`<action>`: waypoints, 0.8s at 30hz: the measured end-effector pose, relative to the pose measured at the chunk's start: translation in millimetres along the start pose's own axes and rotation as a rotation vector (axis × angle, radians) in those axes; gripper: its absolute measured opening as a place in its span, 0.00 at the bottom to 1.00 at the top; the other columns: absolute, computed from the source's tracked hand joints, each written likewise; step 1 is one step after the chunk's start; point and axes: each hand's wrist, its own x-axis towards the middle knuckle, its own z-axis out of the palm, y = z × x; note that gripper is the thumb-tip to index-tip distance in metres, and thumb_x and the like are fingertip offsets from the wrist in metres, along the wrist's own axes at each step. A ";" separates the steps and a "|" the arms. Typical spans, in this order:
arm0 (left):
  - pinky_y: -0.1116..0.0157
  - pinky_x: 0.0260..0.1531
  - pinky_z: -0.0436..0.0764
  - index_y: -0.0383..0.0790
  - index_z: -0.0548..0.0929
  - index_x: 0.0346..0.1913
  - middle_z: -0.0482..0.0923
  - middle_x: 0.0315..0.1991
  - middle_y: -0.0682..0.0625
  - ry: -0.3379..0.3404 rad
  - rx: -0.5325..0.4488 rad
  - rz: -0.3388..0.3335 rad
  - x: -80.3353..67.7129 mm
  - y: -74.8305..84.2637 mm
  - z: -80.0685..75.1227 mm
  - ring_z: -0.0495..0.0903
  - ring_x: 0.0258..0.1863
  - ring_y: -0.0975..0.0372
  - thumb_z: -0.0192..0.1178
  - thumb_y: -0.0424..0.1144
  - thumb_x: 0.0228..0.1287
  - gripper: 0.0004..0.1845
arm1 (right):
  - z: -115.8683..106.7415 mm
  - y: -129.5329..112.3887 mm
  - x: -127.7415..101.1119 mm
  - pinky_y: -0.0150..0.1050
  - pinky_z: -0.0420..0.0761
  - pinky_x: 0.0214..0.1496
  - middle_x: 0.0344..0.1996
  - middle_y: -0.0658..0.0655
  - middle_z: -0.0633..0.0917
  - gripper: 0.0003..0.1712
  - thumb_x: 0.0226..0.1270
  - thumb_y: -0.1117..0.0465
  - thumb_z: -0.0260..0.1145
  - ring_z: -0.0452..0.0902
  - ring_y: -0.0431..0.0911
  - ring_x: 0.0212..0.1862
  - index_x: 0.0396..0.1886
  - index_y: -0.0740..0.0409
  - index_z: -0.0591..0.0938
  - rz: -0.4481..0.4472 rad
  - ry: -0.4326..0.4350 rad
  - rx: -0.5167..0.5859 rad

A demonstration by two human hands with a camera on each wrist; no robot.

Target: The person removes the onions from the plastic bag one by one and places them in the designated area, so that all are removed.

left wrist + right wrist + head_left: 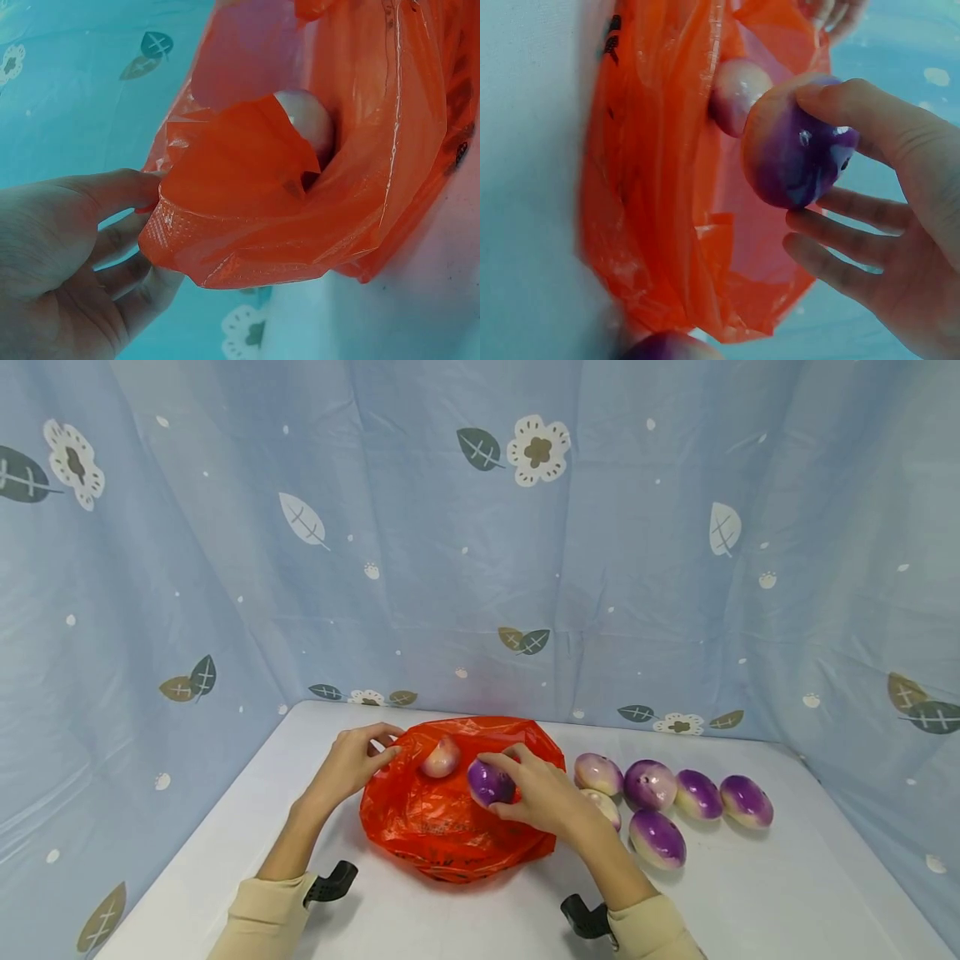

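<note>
A red plastic bag [450, 827] lies on the white table with its mouth spread open. My left hand [356, 764] is at the bag's left side, pinching the rim between thumb and fingers; the pinched edge [154, 202] shows in the left wrist view. Over the bag's mouth, my right hand [540, 789] holds a glossy purple-and-cream onion-like vegetable [489, 783] by thumb and fingertips. Inside the bag sits a paler pink-and-cream one [441, 758] with a pointed tip, partly hidden by red plastic in the left wrist view.
Several more purple-and-cream vegetables [657, 839] lie grouped on the table right of the bag, some close beside my right forearm. A blue curtain [420, 568] with flowers and leaves hangs behind and along both sides of the white table [787, 893].
</note>
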 end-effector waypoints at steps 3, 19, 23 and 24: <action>0.73 0.21 0.81 0.41 0.84 0.50 0.85 0.35 0.44 0.003 0.003 0.003 0.0 0.0 -0.7 0.81 0.22 0.62 0.65 0.32 0.63 0.12 | -5.7 1.5 -6.3 0.45 0.86 0.47 0.55 0.52 0.77 0.39 0.54 0.48 0.76 0.80 0.45 0.49 0.67 0.36 0.72 -0.008 0.036 -0.019; 0.73 0.22 0.82 0.42 0.84 0.50 0.86 0.37 0.44 -0.003 -0.003 0.001 0.2 -0.5 1.5 0.81 0.23 0.62 0.65 0.33 0.63 0.13 | -29.8 16.7 -45.3 0.57 0.83 0.51 0.55 0.54 0.78 0.43 0.52 0.47 0.77 0.81 0.50 0.49 0.69 0.35 0.71 0.045 0.128 -0.088; 0.73 0.22 0.82 0.42 0.84 0.50 0.86 0.36 0.44 -0.007 -0.007 -0.006 0.6 0.3 1.4 0.81 0.23 0.62 0.65 0.33 0.63 0.13 | -33.6 25.0 -54.8 0.56 0.84 0.49 0.54 0.53 0.79 0.43 0.50 0.46 0.78 0.80 0.51 0.51 0.68 0.34 0.71 0.056 0.171 -0.085; 0.73 0.22 0.82 0.42 0.84 0.50 0.85 0.37 0.44 -0.009 -0.007 -0.006 0.6 0.3 1.4 0.81 0.23 0.62 0.65 0.33 0.63 0.13 | -34.8 27.0 -57.0 0.55 0.84 0.49 0.55 0.53 0.79 0.43 0.50 0.46 0.78 0.80 0.52 0.52 0.68 0.33 0.71 0.059 0.177 -0.078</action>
